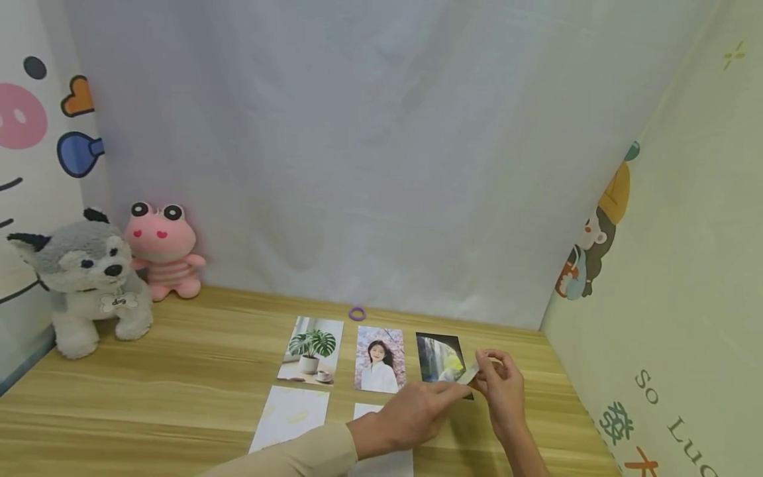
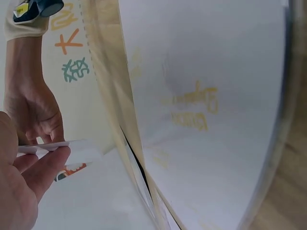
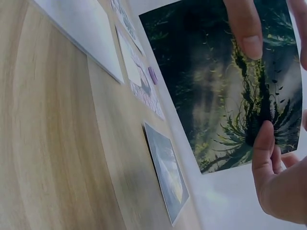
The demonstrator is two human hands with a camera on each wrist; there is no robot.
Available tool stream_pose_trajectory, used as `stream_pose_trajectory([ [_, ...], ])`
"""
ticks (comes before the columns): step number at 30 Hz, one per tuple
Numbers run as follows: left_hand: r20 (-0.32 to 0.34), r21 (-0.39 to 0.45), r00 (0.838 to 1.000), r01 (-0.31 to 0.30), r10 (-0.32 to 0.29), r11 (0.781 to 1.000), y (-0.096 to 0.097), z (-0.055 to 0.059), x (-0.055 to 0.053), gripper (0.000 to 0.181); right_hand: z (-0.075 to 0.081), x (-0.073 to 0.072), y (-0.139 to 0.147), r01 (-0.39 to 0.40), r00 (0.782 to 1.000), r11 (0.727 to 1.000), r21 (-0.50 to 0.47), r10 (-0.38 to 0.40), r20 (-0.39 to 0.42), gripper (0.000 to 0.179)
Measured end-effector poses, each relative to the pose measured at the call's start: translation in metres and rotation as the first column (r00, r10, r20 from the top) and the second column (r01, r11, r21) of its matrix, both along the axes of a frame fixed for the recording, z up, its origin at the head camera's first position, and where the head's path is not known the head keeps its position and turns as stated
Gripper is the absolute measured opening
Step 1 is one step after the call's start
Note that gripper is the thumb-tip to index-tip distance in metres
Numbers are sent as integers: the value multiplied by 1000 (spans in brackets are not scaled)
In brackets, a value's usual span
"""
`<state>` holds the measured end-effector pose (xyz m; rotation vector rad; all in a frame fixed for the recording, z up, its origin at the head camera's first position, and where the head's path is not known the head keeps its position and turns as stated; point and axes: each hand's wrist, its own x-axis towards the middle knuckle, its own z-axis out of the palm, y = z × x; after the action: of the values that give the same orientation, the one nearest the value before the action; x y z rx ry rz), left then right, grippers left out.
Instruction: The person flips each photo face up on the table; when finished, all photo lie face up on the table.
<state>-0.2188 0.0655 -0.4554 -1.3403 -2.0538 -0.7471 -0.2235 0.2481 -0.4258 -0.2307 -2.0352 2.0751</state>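
Pinching a dark, leafy plant photo print (image 3: 216,86), thumbs on its picture side, left hand (image 1: 414,414) and right hand (image 1: 503,394) hold it above the wood-grain table (image 1: 197,371) near the waterfall photo (image 1: 438,358); its long edge seemingly runs hand to hand.

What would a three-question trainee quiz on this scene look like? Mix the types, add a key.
1. True or false: the left hand and right hand both grip the dark picture card.
2. Fill in: in the head view, the husky plush sits to the ___ of the pink plush.
3. The ring on the table is: A) red; B) purple; C) green.

Key: 1. True. 2. Left. 3. B.
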Motion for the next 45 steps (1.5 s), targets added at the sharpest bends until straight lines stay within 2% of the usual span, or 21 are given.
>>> stream_pose_trajectory([
  [5,75,42,997,-19,16,999,-2,1,-1,43,2,-2,-2,5,999,1000,-7,-5,-37,20],
  [9,77,68,997,-25,19,997,-3,0,-3,46,3,-3,-3,24,999,1000,-6,-24,-40,21],
  [15,43,99,996,-78,74,992,-3,-4,-6,50,1,-2,-5,54,998,998,23,-54,-14,25],
  [21,100,123,992,-94,82,988,-2,-5,-8,45,0,-3,-5,69,998,996,60,-68,-18,29],
  [28,122,129,988,-109,93,986,-2,-6,-9,40,0,-3,-3,73,997,992,99,-72,-11,30],
  [32,166,175,983,-104,74,979,-3,-3,-11,39,-1,-2,-2,95,995,979,182,-97,2,36],
  [36,246,228,968,-101,43,968,-4,2,-11,40,-2,0,1,118,991,947,298,-133,30,46],
  [39,303,265,953,-111,26,958,-5,6,-10,42,-4,2,4,115,989,938,326,-139,53,48],
  [42,358,296,934,-131,17,946,-5,10,-10,44,-7,3,6,90,992,955,283,-112,64,47],
  [45,432,329,902,-152,-5,932,-6,14,-10,44,-10,4,7,28,997,979,201,-42,63,50],
])
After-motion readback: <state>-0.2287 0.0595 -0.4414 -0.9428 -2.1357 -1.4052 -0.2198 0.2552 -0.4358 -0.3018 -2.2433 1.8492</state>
